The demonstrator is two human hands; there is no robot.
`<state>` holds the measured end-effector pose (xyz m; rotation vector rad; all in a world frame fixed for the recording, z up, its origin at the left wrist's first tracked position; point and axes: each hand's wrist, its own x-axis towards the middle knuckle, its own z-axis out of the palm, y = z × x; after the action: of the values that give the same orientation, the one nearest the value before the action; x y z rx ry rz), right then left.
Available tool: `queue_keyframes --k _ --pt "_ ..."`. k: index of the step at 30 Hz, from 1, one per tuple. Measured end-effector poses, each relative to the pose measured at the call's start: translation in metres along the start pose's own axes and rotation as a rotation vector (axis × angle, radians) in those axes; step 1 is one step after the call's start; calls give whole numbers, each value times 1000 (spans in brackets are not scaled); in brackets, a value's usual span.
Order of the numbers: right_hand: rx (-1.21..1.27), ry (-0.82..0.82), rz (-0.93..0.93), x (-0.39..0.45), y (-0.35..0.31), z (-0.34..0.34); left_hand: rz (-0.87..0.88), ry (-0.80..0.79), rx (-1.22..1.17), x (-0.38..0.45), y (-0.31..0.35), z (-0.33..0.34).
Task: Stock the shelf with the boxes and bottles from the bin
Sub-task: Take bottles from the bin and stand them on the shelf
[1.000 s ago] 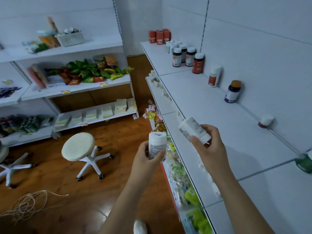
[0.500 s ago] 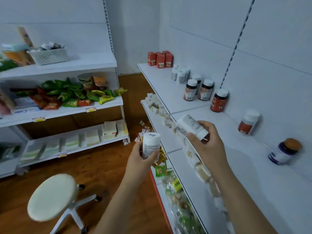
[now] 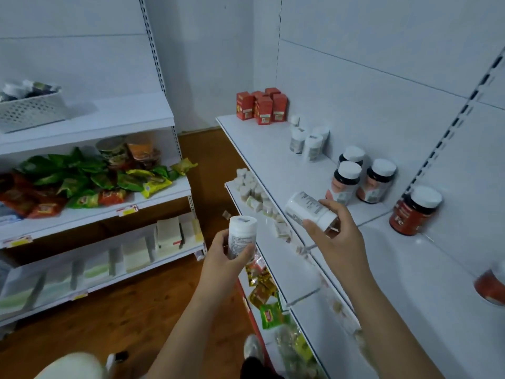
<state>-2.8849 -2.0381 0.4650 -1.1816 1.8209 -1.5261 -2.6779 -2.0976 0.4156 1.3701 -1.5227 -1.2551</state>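
the left hand was curled round an upright white bottle, held out over the floor just left of the white shelf. the right hand gripped a second white bottle tilted on its side, cap towards the palm, above the shelf's near edge. on the shelf, red boxes stood at the far end, small white bottles nearer, then dark bottles with white caps and a red bottle by the back wall.
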Motion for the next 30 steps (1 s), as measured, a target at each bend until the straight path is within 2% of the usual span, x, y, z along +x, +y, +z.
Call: queue_keyframes --k 8,14,20,26,30 --pt "4 72 31 143 33 56 55 -79 67 173 42 11" --pt "-157 94 40 214 57 83 93 -96 47 281 63 37" --pt "-309 210 60 260 75 90 139 -213 76 379 77 73" --pt "-497 342 -4 290 76 108 263 -480 84 473 95 135" --pt "-472 440 139 300 73 127 291 -744 62 510 98 161"
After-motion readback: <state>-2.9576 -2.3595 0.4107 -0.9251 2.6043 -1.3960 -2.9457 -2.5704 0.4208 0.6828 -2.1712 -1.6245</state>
